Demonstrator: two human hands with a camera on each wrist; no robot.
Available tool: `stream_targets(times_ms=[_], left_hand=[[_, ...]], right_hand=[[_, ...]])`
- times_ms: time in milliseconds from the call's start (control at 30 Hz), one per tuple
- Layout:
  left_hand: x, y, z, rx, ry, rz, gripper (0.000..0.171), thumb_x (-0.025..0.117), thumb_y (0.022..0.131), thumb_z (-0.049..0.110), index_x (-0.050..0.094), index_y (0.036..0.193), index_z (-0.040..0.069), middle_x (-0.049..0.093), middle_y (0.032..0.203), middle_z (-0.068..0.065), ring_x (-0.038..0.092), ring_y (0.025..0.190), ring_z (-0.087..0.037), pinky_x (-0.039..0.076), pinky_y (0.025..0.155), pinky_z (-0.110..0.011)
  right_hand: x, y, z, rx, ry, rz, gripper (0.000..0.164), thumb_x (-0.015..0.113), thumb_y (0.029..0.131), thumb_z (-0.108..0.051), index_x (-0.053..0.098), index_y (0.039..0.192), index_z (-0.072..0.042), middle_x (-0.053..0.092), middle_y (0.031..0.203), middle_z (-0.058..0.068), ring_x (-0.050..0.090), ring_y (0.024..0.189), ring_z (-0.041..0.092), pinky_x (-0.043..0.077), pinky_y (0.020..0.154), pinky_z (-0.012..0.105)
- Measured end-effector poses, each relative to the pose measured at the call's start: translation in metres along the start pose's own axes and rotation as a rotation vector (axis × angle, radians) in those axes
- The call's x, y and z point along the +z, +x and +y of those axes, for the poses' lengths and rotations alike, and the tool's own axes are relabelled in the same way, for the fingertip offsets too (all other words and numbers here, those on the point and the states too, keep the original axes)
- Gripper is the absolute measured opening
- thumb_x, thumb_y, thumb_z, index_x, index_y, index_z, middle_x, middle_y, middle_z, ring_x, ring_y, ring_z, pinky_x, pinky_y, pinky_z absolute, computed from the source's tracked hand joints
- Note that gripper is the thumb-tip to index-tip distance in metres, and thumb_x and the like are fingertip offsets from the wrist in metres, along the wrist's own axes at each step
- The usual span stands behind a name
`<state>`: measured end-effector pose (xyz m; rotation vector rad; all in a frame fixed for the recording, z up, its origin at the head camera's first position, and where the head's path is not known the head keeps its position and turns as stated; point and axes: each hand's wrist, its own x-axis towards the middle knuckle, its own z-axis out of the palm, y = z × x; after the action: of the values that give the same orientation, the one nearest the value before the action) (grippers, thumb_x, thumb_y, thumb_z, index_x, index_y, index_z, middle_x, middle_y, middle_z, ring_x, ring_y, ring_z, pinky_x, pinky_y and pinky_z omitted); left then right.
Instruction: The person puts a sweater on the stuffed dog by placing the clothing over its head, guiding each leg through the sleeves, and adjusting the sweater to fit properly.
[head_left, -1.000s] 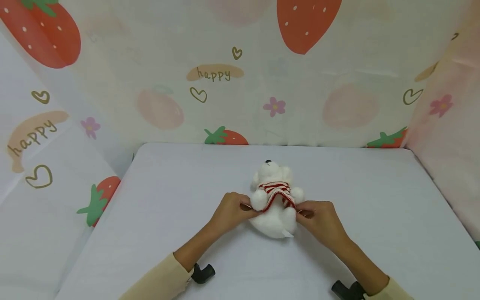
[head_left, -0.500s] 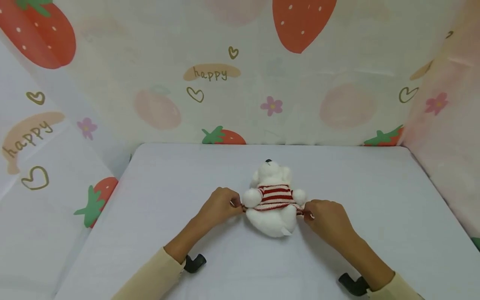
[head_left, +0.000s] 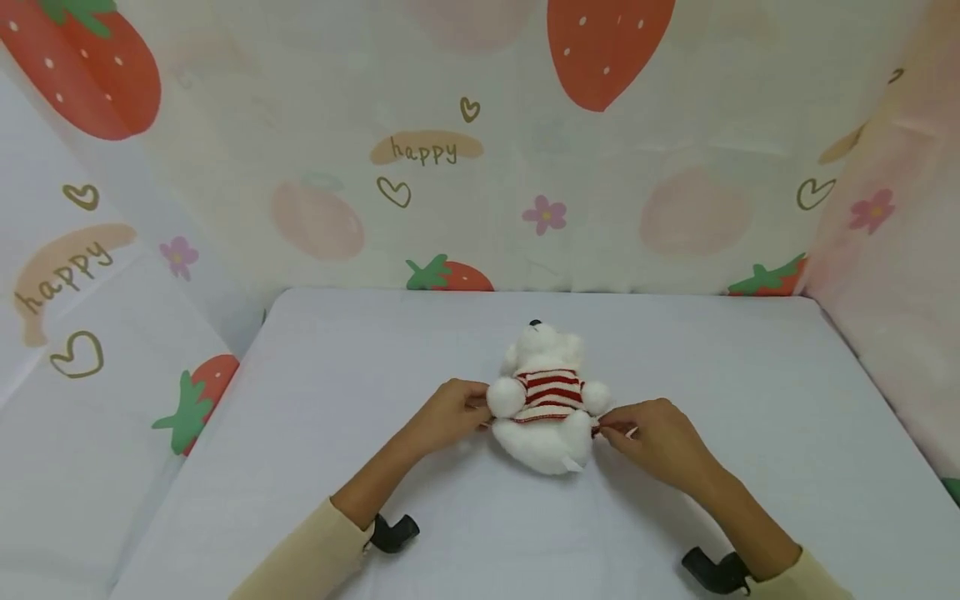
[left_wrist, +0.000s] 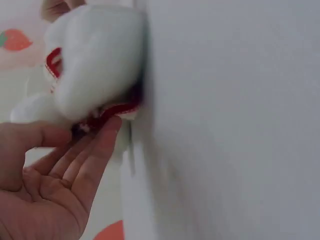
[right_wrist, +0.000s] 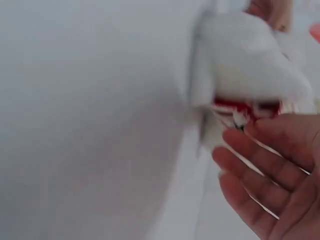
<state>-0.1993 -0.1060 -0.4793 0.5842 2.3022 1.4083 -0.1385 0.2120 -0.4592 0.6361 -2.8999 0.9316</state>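
Observation:
A white plush bear (head_left: 543,446) with a black nose lies on the white table, head toward the back. It wears a red-and-white striped knit sweater (head_left: 553,392). My left hand (head_left: 447,417) is at the bear's left side in the head view; its fairly straight fingers touch the sweater's red hem (left_wrist: 117,108), thumb apart from them. On the other side, my right hand (head_left: 660,437) pinches a bit of the hem between thumb and index finger. The other fingers (right_wrist: 250,182) of that hand spread loosely. The sweater's underside is hidden.
The white-covered table (head_left: 360,350) extends around the bear. A strawberry-printed cloth backdrop (head_left: 450,208) rises along its back and sides. Black wrist mounts (head_left: 393,533) stick out by both sleeves.
Both hands first drew the hem outward and down, flattening the sweater over the bear's body. Since then, the left fingers have loosened and straightened, and the right hand has shifted slightly.

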Motion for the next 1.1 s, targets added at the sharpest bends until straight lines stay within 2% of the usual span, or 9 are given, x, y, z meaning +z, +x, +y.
stream_targets(times_ms=[100,167,233,333,433,533,733,967,1100], left_hand=[[0.001,0.006,0.001,-0.144,-0.292,-0.017,0.034,0.05,0.105,0.013,0.065,0.127,-0.008,0.071,0.117,-0.019,0.072,0.102,-0.024,0.058,0.085,-0.035],[0.001,0.01,0.002,-0.23,-0.406,-0.023,0.04,0.046,0.108,0.021,0.063,0.129,-0.009,0.072,0.115,-0.019,0.072,0.099,-0.021,0.058,0.086,-0.034],[0.001,0.014,0.002,-0.297,-0.459,-0.036,0.047,0.044,0.109,0.029,0.062,0.13,-0.009,0.073,0.11,-0.015,0.072,0.094,-0.017,0.058,0.083,-0.031],[0.001,0.018,0.001,-0.336,-0.506,-0.09,0.055,0.042,0.109,0.038,0.058,0.133,-0.009,0.073,0.108,-0.012,0.071,0.092,-0.017,0.058,0.082,-0.031],[0.002,0.022,0.003,-0.331,-0.524,-0.157,0.056,0.045,0.108,0.039,0.055,0.136,-0.009,0.071,0.11,-0.011,0.07,0.095,-0.019,0.057,0.084,-0.033],[0.004,0.025,0.008,-0.327,-0.539,-0.186,0.053,0.051,0.106,0.036,0.056,0.134,-0.009,0.07,0.108,-0.01,0.07,0.093,-0.018,0.057,0.083,-0.033],[0.0,0.026,0.025,-0.244,-0.477,-0.119,0.046,0.06,0.103,0.029,0.06,0.133,-0.005,0.071,0.114,-0.01,0.071,0.095,-0.017,0.058,0.082,-0.032],[-0.01,0.032,0.044,-0.048,-0.323,0.048,0.049,0.073,0.095,0.024,0.061,0.138,0.005,0.07,0.124,-0.01,0.068,0.11,-0.02,0.056,0.088,-0.034],[-0.01,0.035,0.045,0.079,-0.269,0.126,0.048,0.078,0.091,0.018,0.064,0.136,0.008,0.07,0.126,-0.007,0.068,0.112,-0.019,0.054,0.093,-0.034]], right_hand=[[-0.016,0.004,0.006,0.156,0.228,0.021,0.018,0.068,0.099,-0.02,0.078,0.101,-0.005,0.076,0.088,0.001,0.073,0.079,0.015,0.057,0.068,0.027],[-0.022,0.011,0.01,0.257,0.353,0.058,0.033,0.064,0.102,-0.03,0.075,0.107,0.0,0.076,0.093,0.009,0.074,0.084,0.022,0.059,0.071,0.03],[-0.024,0.021,0.012,0.332,0.457,0.054,0.048,0.059,0.103,-0.04,0.07,0.116,0.005,0.075,0.102,0.016,0.074,0.09,0.026,0.06,0.075,0.032],[-0.02,0.036,0.013,0.408,0.629,-0.092,0.063,0.053,0.104,-0.048,0.06,0.13,0.01,0.071,0.115,0.021,0.073,0.098,0.027,0.059,0.082,0.036],[-0.012,0.046,0.011,0.472,0.779,-0.27,0.066,0.052,0.104,-0.049,0.057,0.132,0.011,0.071,0.116,0.019,0.073,0.096,0.025,0.059,0.085,0.039],[-0.006,0.052,0.006,0.486,0.839,-0.36,0.061,0.055,0.103,-0.046,0.06,0.128,0.009,0.071,0.113,0.013,0.072,0.093,0.021,0.059,0.083,0.038],[-0.013,0.058,-0.004,0.373,0.8,-0.339,0.05,0.06,0.102,-0.035,0.062,0.132,0.005,0.068,0.122,0.011,0.067,0.105,0.02,0.056,0.087,0.037],[-0.018,0.063,-0.017,0.171,0.684,-0.127,0.049,0.07,0.097,-0.028,0.06,0.14,-0.005,0.066,0.131,0.01,0.058,0.125,0.026,0.051,0.098,0.041],[-0.013,0.064,-0.019,0.098,0.653,-0.005,0.056,0.075,0.094,-0.02,0.056,0.144,-0.005,0.061,0.139,0.012,0.054,0.131,0.029,0.05,0.099,0.034]])
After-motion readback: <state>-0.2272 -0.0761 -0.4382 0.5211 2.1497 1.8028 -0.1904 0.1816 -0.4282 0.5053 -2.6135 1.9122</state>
